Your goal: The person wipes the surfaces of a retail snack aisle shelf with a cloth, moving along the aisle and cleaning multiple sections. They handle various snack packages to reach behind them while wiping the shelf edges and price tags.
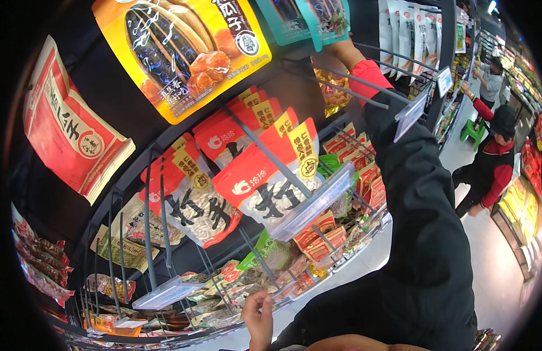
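My right arm, in a black sleeve with a red cuff, reaches up to the hanging rack. My right hand (340, 51) is at the lower edge of a teal snack pouch (327, 19). That pouch hides most of its fingers, so its grip cannot be made out. Low in front of me, my left hand (258, 313) is loosely curled with nothing visible in it, near the lower shelf bags. Left of the teal pouches hangs a large yellow sunflower seed pouch (183, 57). Below it, red-and-white seed pouches (271, 175) hang from metal display hooks (277, 169).
A red seed bag (76, 127) hangs at far left. Clear price-tag holders (315, 202) tip the protruding hooks. White pouches (407, 35) hang at upper right. In the aisle, a person (494, 149) reaches towards the shelving near a green stool (472, 133); another person (489, 81) stands beyond.
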The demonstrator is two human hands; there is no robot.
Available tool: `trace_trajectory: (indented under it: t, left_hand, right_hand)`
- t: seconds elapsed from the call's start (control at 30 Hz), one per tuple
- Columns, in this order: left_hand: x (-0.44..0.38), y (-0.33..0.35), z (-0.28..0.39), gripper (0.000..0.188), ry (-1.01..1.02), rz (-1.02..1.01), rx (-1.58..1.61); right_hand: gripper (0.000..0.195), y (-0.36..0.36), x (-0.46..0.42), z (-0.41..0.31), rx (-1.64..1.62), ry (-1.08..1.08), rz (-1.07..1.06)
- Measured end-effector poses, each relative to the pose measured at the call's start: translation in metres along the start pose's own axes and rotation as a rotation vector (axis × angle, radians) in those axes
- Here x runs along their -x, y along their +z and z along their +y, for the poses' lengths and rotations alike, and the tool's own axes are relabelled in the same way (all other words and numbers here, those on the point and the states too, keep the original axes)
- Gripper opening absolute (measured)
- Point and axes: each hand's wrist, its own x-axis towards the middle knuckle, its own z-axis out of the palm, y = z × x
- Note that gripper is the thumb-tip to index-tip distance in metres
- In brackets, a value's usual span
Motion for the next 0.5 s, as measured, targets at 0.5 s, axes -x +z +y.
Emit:
trace_trajectory:
  t: [0.5]
  left_hand:
    - [-0.008, 0.005, -0.01, 0.011, -0.072, -0.016, 0.012]
  right_hand:
    - [0.032, -0.054, 0.04, -0.084, -1.431, -0.024, -0.45]
